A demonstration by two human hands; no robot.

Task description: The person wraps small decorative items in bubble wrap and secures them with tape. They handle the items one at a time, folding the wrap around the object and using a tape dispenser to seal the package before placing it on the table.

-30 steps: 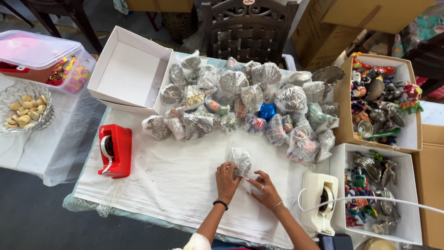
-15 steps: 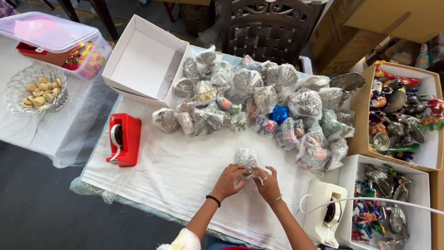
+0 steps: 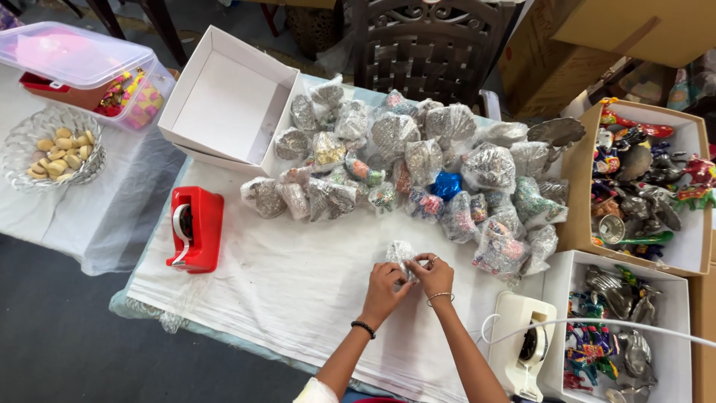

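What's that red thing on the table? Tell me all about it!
The red thing is a tape dispenser of shiny red plastic, blocky in shape. A roll of tape sits in its dark middle slot, and a pale strip runs toward its front end. It lies flat on the white cloth near the table's left edge, below the empty white box. No hand touches it.

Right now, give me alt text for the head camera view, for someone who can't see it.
Two hands, left hand and right hand, together hold a small clear-wrapped packet over a white tablecloth. Beyond lies a heap of wrapped figurines, with a red tape dispenser to the left, a white tape dispenser to the right, and an empty white box behind.
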